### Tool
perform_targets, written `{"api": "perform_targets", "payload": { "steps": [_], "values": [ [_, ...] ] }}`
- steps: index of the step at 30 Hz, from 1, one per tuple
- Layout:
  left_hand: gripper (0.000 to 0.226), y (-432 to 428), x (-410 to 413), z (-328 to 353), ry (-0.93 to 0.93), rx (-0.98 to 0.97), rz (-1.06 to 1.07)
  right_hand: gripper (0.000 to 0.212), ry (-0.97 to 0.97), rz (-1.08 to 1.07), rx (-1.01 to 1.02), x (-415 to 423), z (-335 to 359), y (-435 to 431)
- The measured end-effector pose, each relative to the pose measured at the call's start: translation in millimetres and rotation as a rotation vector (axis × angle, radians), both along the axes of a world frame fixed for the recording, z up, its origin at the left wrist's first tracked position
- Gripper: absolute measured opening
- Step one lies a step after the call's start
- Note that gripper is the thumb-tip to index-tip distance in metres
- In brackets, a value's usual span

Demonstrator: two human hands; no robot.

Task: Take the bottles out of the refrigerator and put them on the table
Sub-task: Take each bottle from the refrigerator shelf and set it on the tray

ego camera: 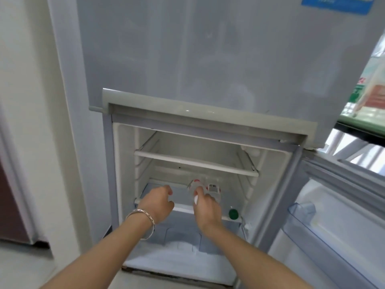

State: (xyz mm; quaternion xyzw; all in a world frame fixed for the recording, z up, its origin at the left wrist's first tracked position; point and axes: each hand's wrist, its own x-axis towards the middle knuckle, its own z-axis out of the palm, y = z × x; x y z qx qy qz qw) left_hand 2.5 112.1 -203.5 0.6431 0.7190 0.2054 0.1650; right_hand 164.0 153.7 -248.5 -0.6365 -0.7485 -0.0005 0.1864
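Your silver bracelet point(143, 223) glints before the white refrigerator point(187, 59); on its lower shelf, clear bottles point(205, 188) carry red-and-white labels, a green cap point(233, 214) at the right edge.

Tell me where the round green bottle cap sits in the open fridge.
In the head view, the round green bottle cap sits at the front right corner of the lower white shelf, right of the right hand, near the fridge's right inner wall.

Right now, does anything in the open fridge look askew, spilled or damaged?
Nothing looks spilled or broken. The clear bottle under the right hand seems to lie on its side on the lower shelf, red cap pointing left, though blur makes this uncertain. A green cap shows at the shelf's right end. The left hand is empty.
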Motion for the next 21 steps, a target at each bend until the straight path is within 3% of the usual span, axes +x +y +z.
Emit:
{"api": "perform_targets", "payload": {
  "steps": [5,8,11,17,21],
  "values": [
    [0.053,-11,10,37,-0.05,0.016,-0.04,0.033,0.006,0.098,0.225,4,82,-22],
    [0.065,-26,29,69,-0.189,0.044,-0.212,0.032,0.009,0.146,0.286,16,131,-53],
    [0.049,-45,47,101,-0.286,0.054,-0.424,0.036,0.041,0.172,0.295,31,176,-87],
    [0.042,-87,64,175,-0.269,0.228,-0.479,0.041,0.229,0.232,0.301,80,253,-149],
    [0.041,-114,88,217,-0.256,0.293,-0.57,0.051,0.379,0.219,0.411,109,286,-184]
  ]
}}
